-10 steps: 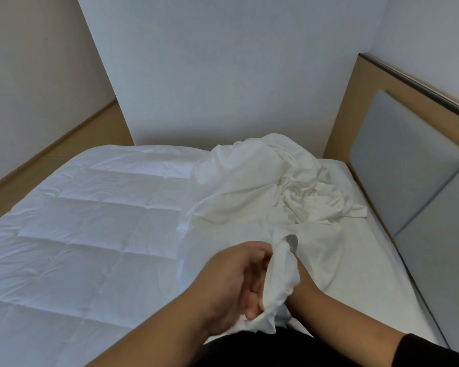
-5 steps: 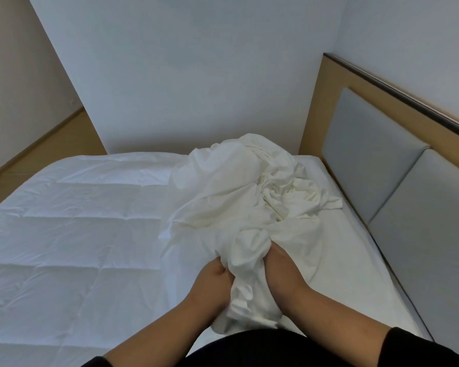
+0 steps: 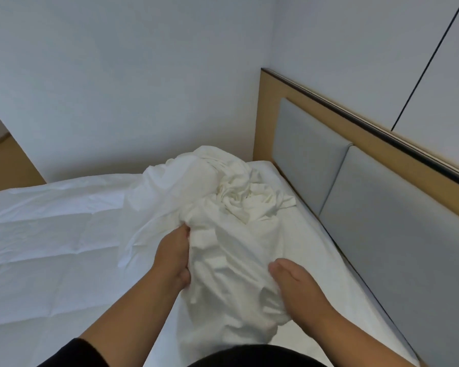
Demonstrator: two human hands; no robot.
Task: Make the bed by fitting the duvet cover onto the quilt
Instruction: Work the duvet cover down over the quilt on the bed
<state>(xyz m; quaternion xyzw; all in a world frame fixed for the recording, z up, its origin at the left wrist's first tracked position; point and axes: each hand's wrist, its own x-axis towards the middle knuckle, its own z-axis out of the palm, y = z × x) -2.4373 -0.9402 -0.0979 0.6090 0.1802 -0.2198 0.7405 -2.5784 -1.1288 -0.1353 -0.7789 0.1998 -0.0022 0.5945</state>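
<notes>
**Duvet cover gathered between both hands**

The crumpled duvet cover (image 3: 231, 207) lies on the quilt (image 3: 51, 234) near the headboard (image 3: 382, 207). Left hand (image 3: 174, 256) grips its bunched fabric. Right hand (image 3: 294, 284) presses against it; its fingertips appear buried in the folds.

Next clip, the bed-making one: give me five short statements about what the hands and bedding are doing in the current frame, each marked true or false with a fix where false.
1. Both hands are on the crumpled duvet cover. True.
2. The left hand lies flat on the quilt, away from the cover. False: its fingers grip a fold of the cover.
3. The quilt lies spread on the bed, left of the cover. True.
4. The cover is already pulled fully over the quilt. False: it sits bunched in a heap near the headboard.
5. The right hand holds a pillow. False: it is against the cover; no pillow is in view.
</notes>
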